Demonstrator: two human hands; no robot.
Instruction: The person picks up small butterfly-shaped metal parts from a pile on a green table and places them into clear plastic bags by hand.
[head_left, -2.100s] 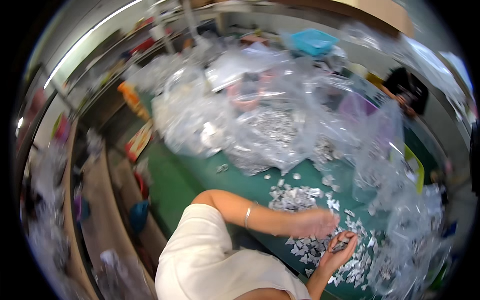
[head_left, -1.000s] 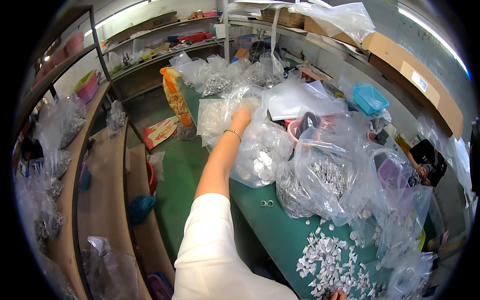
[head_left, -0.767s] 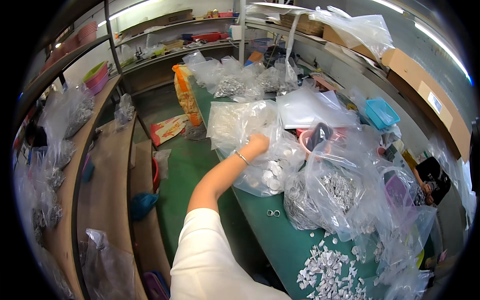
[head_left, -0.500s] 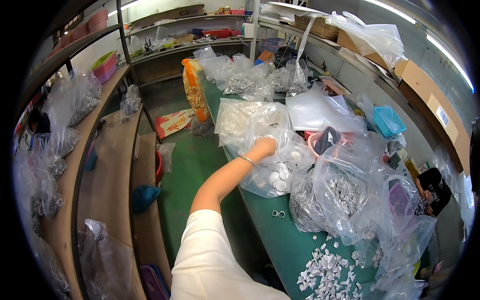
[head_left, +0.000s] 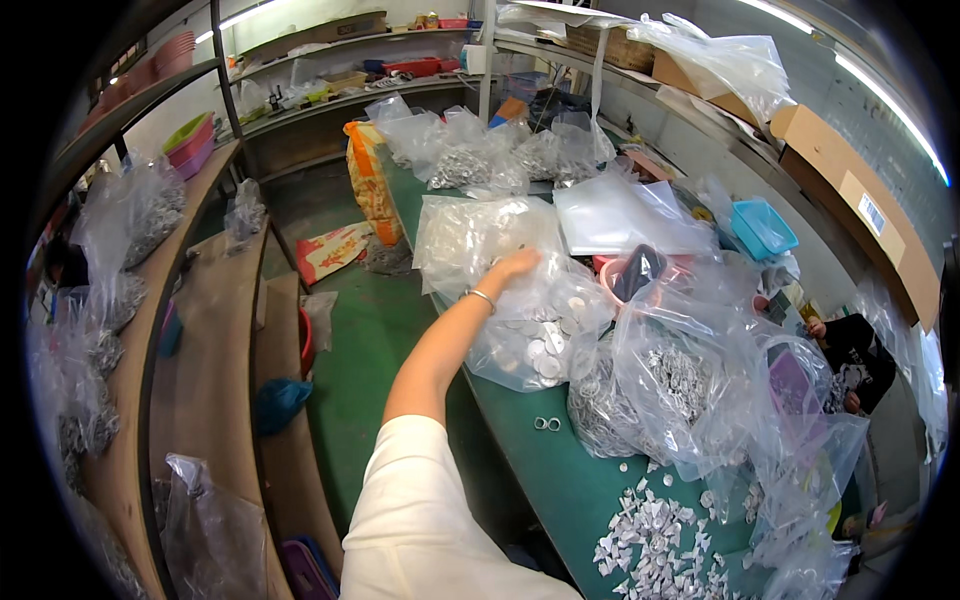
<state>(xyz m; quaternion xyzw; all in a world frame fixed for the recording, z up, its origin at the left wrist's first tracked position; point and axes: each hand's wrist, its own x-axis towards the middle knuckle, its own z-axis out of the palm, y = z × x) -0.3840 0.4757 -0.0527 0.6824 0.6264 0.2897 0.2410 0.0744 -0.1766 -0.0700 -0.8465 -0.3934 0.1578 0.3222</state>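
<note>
My left hand (head_left: 516, 264), with a bangle on its wrist, reaches over the green table to a clear plastic bag (head_left: 548, 300). The hand touches the bag's film, and its fingers are too hidden and blurred to show what they hold. Silvery-white round discs (head_left: 545, 350) lie in the lower part of this bag. Just beyond the hand, more crumpled clear plastic (head_left: 455, 232) is spread out. My right hand is not in view.
Bags of small metal parts (head_left: 680, 385) stand right of the discs. Two metal rings (head_left: 547, 424) and a heap of small silvery pieces (head_left: 655, 540) lie nearer. A pink basin (head_left: 612, 284) stands behind. Another person's hand (head_left: 817, 328) shows at far right; shelves (head_left: 205, 360) run along the left.
My left hand has moved a little farther away and slightly left, from above the discs toward the spread plastic. The view has shifted slightly. The rings and loose pieces stay put.
</note>
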